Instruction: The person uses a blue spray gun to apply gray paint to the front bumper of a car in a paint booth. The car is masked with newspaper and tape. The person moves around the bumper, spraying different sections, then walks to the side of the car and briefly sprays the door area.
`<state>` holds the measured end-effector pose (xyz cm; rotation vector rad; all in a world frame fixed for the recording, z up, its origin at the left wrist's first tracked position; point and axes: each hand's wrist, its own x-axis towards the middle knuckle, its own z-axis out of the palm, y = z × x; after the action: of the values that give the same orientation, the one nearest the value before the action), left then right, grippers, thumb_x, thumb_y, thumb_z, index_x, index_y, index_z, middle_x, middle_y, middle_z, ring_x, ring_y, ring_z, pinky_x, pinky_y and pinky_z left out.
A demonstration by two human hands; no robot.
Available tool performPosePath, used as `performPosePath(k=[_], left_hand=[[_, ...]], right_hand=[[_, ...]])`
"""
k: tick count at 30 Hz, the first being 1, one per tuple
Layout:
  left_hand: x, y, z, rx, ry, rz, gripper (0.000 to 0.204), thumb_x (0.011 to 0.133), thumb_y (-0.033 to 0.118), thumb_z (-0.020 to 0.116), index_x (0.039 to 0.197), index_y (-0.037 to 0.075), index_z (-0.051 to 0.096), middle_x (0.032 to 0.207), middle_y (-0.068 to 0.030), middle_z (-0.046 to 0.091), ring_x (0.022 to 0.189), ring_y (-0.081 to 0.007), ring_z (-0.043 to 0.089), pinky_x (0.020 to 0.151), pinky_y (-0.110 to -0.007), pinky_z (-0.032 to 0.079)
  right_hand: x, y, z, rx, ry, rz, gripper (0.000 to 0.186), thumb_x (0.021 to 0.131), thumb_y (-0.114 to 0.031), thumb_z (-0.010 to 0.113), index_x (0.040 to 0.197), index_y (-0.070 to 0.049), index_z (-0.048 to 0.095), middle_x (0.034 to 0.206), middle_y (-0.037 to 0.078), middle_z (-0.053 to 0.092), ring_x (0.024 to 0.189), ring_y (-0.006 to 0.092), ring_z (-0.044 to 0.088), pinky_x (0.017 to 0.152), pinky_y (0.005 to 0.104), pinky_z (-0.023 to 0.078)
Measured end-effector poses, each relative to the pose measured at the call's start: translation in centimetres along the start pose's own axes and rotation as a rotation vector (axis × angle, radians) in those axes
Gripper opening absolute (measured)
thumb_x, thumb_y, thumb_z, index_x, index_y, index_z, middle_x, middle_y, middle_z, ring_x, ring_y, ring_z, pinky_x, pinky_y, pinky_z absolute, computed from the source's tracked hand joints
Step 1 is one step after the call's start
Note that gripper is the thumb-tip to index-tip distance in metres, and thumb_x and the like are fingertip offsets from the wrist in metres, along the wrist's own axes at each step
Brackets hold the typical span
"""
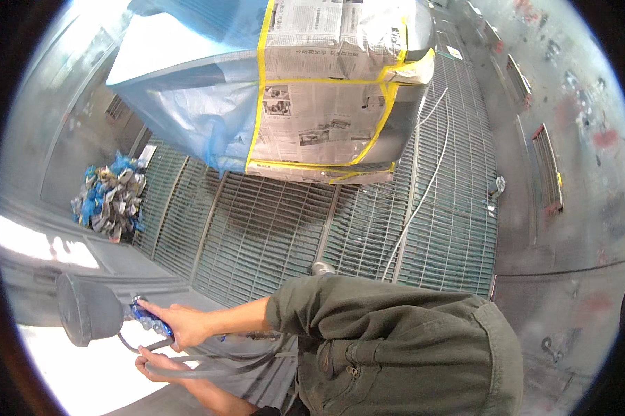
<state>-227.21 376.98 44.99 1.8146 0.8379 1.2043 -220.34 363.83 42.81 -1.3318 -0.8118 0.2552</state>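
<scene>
At the lower left my right hand [182, 324] is wrapped round the handle of a blue spray gun [146, 317]. A big dark grey cup [90, 310] sits on the gun, at its left end. Just below, my left hand [161, 365] has its fingers curled round a grey hose [219, 370], which loops back toward my body. Part of the gun is hidden by my right hand. My right forearm comes out of a dark green sleeve [298, 305].
A vehicle body masked with newspaper [319, 132], blue plastic film [187, 118] and yellow tape [257, 111] stands ahead on a metal grate floor [271, 222]. A pale hose [434, 177] crosses the grate at right. Crumpled masking waste [111, 197] is heaped at left.
</scene>
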Motion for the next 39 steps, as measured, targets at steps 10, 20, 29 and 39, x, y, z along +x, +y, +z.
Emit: performPosePath(k=[10, 20, 29, 39], left_hand=[[10.7, 3.0, 11.8, -0.084, -0.078, 0.193, 0.032, 0.092, 0.029, 0.064, 0.082, 0.005, 0.046, 0.085, -0.0055, 0.048, 0.079, -0.0202, 0.047, 0.074, -0.037, 0.044], [18.8, 6.7, 20.4, -0.117, -0.227, 0.550, 0.033, 0.088, 0.024, 0.073, 0.076, 0.004, 0.050, 0.075, -0.0005, 0.044, 0.072, -0.0151, 0.045, 0.069, -0.031, 0.041], [24.4, 8.7, 27.4, -0.481, -0.642, 0.725, 0.024, 0.091, 0.010, 0.067, 0.081, 0.006, 0.045, 0.078, -0.0008, 0.044, 0.076, -0.0139, 0.042, 0.072, -0.031, 0.037], [37.8, -3.5, 32.2, -0.073, -0.264, 1.167, 0.059, 0.083, 0.030, 0.076, 0.126, 0.000, 0.051, 0.118, -0.0153, 0.052, 0.107, -0.0285, 0.052, 0.095, -0.044, 0.042]], right_hand=[[13.7, 2.2, -2.8, 0.067, 0.066, -0.067, 0.129, 0.058, -0.013, 0.079, 0.152, -0.005, -0.009, 0.095, 0.024, 0.065, 0.085, 0.0433, 0.063, 0.076, 0.0432, 0.048], [26.8, 6.6, -5.6, 0.100, 0.252, -0.205, 0.137, 0.055, -0.019, 0.086, 0.152, -0.004, -0.010, 0.071, 0.011, 0.064, 0.066, 0.0265, 0.064, 0.062, 0.0340, 0.050], [33.1, 8.0, -6.9, -0.297, 0.353, -0.095, 0.125, 0.056, -0.013, 0.080, 0.155, -0.009, 0.002, 0.076, 0.016, 0.065, 0.075, 0.0372, 0.065, 0.068, 0.0409, 0.050], [45.9, 8.5, -8.8, -0.333, 0.722, -0.027, 0.118, 0.061, -0.023, 0.081, 0.155, -0.017, 0.009, 0.086, 0.025, 0.064, 0.078, 0.0414, 0.064, 0.071, 0.0461, 0.050]])
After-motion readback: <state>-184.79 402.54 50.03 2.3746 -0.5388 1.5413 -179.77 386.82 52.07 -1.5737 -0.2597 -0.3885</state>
